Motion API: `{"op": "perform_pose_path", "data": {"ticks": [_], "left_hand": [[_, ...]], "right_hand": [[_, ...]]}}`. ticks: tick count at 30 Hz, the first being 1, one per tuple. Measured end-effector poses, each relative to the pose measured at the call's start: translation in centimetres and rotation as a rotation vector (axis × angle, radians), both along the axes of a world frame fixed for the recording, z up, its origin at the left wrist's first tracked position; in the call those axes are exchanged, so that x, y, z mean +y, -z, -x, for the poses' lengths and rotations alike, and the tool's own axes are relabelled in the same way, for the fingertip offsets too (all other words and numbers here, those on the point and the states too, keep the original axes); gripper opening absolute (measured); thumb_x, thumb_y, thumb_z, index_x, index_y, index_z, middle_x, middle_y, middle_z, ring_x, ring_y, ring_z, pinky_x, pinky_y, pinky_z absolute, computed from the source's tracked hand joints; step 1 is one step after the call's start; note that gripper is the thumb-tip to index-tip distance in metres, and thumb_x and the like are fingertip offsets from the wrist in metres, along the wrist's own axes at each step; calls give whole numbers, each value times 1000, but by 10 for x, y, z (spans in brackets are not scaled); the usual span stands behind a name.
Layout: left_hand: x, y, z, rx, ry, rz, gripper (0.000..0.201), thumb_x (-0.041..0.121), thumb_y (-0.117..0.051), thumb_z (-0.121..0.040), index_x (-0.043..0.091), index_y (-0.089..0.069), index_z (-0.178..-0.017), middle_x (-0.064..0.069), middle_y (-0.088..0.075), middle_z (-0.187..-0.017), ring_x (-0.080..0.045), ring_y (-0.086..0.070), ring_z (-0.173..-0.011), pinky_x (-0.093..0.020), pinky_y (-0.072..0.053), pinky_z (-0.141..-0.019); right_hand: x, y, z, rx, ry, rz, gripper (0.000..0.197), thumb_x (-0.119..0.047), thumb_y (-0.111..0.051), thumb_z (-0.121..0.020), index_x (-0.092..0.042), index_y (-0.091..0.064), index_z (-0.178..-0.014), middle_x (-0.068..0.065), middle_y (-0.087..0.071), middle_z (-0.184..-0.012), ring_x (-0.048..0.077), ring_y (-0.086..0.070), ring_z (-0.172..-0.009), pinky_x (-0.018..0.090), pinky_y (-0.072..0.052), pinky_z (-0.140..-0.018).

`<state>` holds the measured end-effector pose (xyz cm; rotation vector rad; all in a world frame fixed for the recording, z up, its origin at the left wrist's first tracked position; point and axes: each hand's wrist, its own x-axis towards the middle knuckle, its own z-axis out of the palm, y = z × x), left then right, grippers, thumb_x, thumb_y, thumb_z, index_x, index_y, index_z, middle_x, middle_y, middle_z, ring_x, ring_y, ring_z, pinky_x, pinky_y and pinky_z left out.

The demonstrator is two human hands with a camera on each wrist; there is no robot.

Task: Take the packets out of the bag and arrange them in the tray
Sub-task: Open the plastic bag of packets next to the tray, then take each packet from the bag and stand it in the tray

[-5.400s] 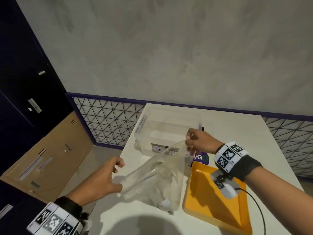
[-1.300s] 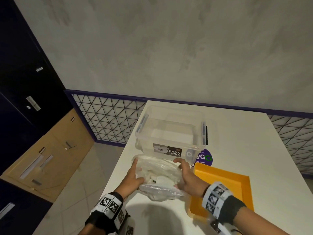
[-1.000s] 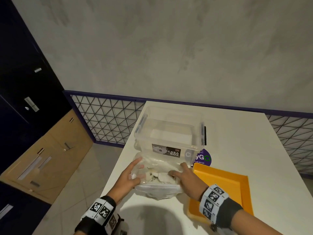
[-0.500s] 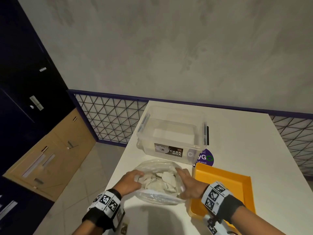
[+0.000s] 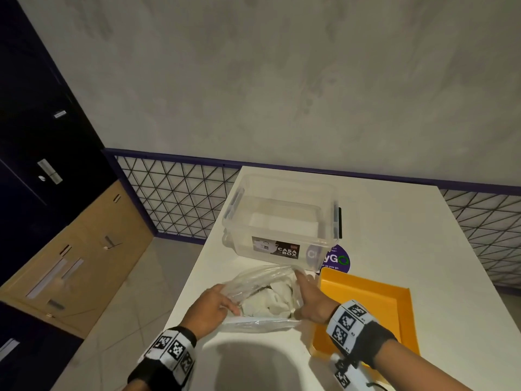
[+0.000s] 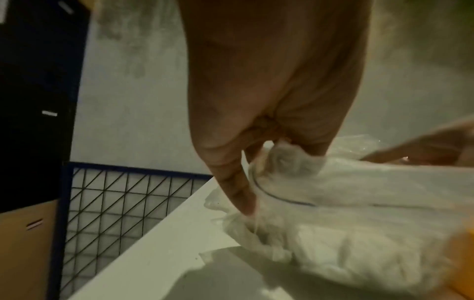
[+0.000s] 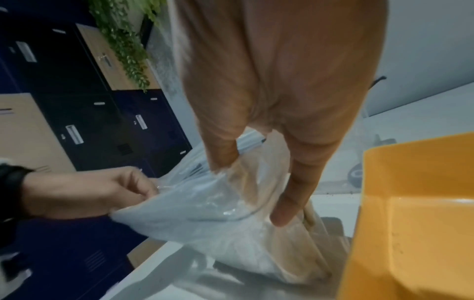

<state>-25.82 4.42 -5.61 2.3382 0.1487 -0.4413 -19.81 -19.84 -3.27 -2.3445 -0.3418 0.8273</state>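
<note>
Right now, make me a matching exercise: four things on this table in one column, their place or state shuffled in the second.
1. plastic bag
2. orange tray
3. clear storage box
4. white packets

A. far side of the table, open, no lid
B. inside the bag
C. held open at its mouth by the left hand and right hand
D. right of the bag, nothing in it

Pairs: 1-C, 2-D, 3-A, 4-B

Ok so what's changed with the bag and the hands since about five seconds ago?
The clear bag, then held up by the right hand, now lies on the table. Both hands grip its mouth, the left hand newly holding, spreading it over the white packets. The orange tray and clear box stayed put.
</note>
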Motion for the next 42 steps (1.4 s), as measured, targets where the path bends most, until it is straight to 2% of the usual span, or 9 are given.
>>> {"op": "perform_pose_path", "data": {"ticks": [4, 10, 13, 17, 22, 25, 31, 37, 42], "left_hand": [[-2, 0, -2, 34, -62, -158, 52, 3, -55, -86, 23, -50, -133, -4, -5, -157, -27, -14, -141, -24, -18, -111], [-8, -16, -2, -271, -128, -128, 33, 5, -68, -80, 35, -60, -92, 6, -24, -147, -17, -18, -136, -23, -22, -109], [-25, -30, -2, -468, -46, -88, 24, 4, -65, -82, 27, -66, -90, 12, -41, -125, -5, -37, -117, -4, -28, -91], [-60, -18, -21, -124, 119, -6, 33, 7, -54, -86, 17, -65, -115, 0, -62, -118, -12, -57, -113, -13, -40, -94], [-81, 20, -53, 130, 113, -253, 77, 39, -66, -82, 18, -28, -147, -7, -30, -150, -30, -34, -135, -38, -31, -110], [-83, 35, -65, 215, 86, -242, 90, 45, -72, -74, 19, -25, -146, -6, -31, -149, -29, -36, -135, -40, -33, -110], [-79, 45, -70, 102, 43, -142, 50, 21, -77, -70, 13, -61, -116, -4, -61, -117, -20, -60, -106, -27, -47, -89], [-82, 65, -74, 207, 80, -118, 105, 55, -74, -36, 31, -44, -133, 6, -51, -132, -21, -50, -123, -37, -45, -100], [-82, 54, -72, 110, -5, 105, 40, 9, -76, -68, 21, -63, -104, -1, -65, -105, -19, -59, -102, -24, -46, -85]], "right_hand": [[8, 7, 8, 25, -52, 22, 98, -7, -70, -75, -24, -5, -146, 9, -25, -140, 25, -30, -133, 31, -32, -109], [3, 4, -3, 70, -21, -7, 101, -5, -72, -74, -27, -6, -148, 8, -24, -147, 27, -25, -137, 35, -29, -110], [2, 5, -6, 96, -23, 2, 98, -6, -70, -76, -27, -6, -147, 9, -26, -146, 26, -29, -135, 34, -30, -110], [4, 7, -6, 116, -20, -3, 97, -6, -69, -77, -25, -5, -148, 11, -28, -144, 26, -32, -132, 32, -33, -108], [6, 7, -5, 114, -38, 4, 95, -7, -68, -78, -23, -5, -147, 12, -30, -141, 26, -34, -130, 31, -34, -108], [6, 10, -6, 109, -30, 5, 94, -8, -68, -77, -25, -7, -147, 11, -32, -138, 26, -36, -128, 33, -36, -107], [5, 15, -9, 128, -6, -37, 95, -5, -67, -76, -27, -7, -146, 10, -32, -137, 26, -39, -126, 35, -42, -103], [10, 21, -10, 89, -34, 4, 98, -9, -71, -74, -25, -8, -147, 10, -33, -138, 26, -37, -128, 36, -40, -104], [9, 23, -11, 103, -11, -19, 98, -7, -71, -73, -27, -9, -147, 8, -33, -139, 25, -38, -127, 36, -39, -104]]}}
